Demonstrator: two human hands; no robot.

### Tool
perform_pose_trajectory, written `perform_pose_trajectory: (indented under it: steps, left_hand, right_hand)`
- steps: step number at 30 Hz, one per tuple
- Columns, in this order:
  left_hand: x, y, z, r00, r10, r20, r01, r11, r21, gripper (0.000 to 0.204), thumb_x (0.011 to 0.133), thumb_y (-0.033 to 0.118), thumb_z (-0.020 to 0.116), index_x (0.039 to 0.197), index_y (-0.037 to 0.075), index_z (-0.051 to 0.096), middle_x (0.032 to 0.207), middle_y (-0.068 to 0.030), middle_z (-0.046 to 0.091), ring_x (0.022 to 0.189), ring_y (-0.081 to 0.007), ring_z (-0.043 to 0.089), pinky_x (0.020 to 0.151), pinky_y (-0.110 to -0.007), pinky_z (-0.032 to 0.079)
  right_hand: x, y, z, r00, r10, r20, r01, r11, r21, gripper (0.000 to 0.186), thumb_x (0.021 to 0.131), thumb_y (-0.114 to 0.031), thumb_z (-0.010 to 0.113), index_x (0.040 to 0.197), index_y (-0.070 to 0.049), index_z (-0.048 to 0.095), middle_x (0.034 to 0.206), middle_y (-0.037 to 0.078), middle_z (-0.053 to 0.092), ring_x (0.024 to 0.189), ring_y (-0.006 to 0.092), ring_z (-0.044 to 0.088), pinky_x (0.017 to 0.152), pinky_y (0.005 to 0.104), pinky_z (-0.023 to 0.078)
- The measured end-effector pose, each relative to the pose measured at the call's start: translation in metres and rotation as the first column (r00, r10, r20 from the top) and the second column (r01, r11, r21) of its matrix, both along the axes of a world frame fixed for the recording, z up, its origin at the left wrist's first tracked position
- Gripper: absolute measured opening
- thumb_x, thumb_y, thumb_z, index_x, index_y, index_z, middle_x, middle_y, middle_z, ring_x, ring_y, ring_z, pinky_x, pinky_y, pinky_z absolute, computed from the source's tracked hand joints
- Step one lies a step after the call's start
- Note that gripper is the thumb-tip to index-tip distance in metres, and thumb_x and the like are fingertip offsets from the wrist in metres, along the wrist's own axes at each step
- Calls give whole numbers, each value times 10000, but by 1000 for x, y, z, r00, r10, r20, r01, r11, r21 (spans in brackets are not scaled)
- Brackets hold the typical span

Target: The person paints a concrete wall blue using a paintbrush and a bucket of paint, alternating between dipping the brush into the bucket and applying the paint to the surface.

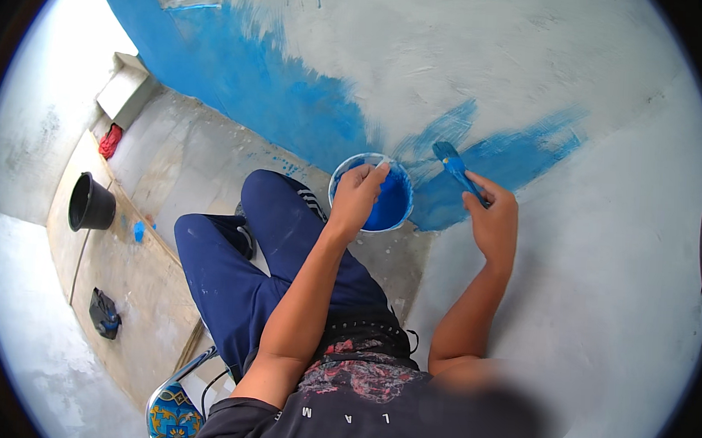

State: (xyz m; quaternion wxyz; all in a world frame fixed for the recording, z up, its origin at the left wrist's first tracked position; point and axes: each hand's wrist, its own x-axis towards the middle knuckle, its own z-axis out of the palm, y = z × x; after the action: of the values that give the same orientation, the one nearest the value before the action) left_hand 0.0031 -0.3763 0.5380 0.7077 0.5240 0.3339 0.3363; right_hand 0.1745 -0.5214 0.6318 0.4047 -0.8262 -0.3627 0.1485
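Note:
My left hand [357, 194] grips the rim of a small round pot of blue paint [391, 205], held up in front of a grey wall [530, 62]. My right hand [492, 217] holds a blue-smeared paintbrush [457, 167] by its handle, bristles pointing up at the wall just right of the pot. Fresh blue strokes [518, 156] spread on the wall around the brush tip. A larger painted blue area [240, 73] covers the wall's left part. My legs in dark blue trousers [248, 254] are below the pot.
A black bucket [89, 204] stands on a wooden board [136, 296] at the left, with a dark bag [104, 314] and a red cloth [110, 140] nearby. A patterned stool seat [172, 415] is under me. Concrete floor [189, 157] shows blue drips.

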Motion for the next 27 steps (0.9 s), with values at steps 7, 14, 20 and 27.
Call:
perform_pose_trajectory:
  steps: [7, 14, 20, 27]
  left_hand:
    - [-42, -1, 96, 969, 25, 244, -46, 996, 80, 389, 1010, 363, 472, 919, 11, 611, 622, 37, 402, 587, -64, 351, 659, -273, 387]
    - [-76, -6, 123, 936, 10, 352, -59, 990, 129, 432, 1027, 362, 418, 1042, -34, 590, 626, 34, 395, 564, -52, 315, 655, -252, 375]
    - [-41, 1, 105, 923, -71, 379, 46, 996, 75, 353, 994, 321, 522, 997, -22, 606, 625, 20, 415, 557, -65, 319, 632, -259, 402]
    - [-17, 8, 48, 961, -69, 266, 77, 997, -22, 328, 991, 312, 544, 981, -12, 592, 644, 20, 419, 593, -71, 347, 666, -258, 393]
  right_hand:
    - [-12, -16, 31, 975, 199, -98, -184, 973, 142, 334, 845, -42, 665, 1177, -26, 688, 748, 48, 638, 668, 92, 510, 629, 264, 412]
    - [34, 7, -46, 907, 203, -369, -195, 979, 61, 420, 799, -53, 668, 1216, -2, 663, 765, 40, 663, 672, 91, 522, 632, 251, 407]
    - [51, 16, -222, 739, -95, -667, 39, 994, -99, 457, 837, -97, 688, 1272, 28, 620, 907, 79, 679, 670, 124, 547, 629, 255, 432]
    - [47, -12, -384, 261, -263, -929, 368, 917, -157, 384, 943, -143, 635, 1325, -140, 594, 1030, 34, 646, 710, 135, 504, 591, 309, 412]
